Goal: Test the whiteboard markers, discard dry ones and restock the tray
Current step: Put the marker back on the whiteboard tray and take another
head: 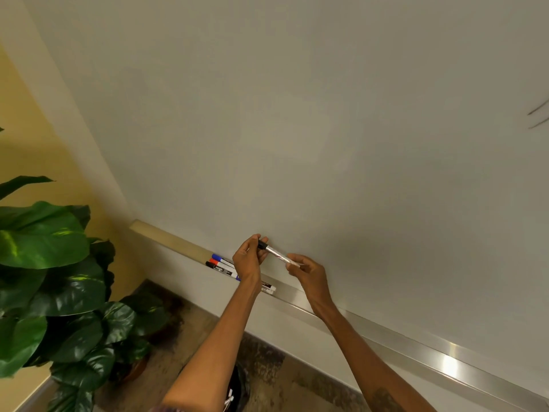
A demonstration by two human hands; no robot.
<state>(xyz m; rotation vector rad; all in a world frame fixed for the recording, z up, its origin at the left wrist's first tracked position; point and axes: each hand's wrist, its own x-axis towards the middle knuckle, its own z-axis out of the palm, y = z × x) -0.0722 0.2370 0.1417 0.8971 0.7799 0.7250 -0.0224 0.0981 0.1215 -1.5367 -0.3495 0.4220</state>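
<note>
One marker (274, 253) held in both hands just above the tray (401, 343).
The left hand (249, 258) curls its fingers (255, 240) round the black cap end, and the right hand (307, 273) pinches the silvery barrel's other end. Both grip it firmly, above the tray and before the whiteboard (297, 114). Three capped markers (221, 264) lie toward the tray's left end.

- Tray (445, 362): brushed metal, shiny.
- Whiteboard (297, 114): smooth, faintly glossy.
- Held marker (277, 254): glossy plastic barrel, black cap.
- Plant leaves (44, 236): waxy, glossy.
</note>
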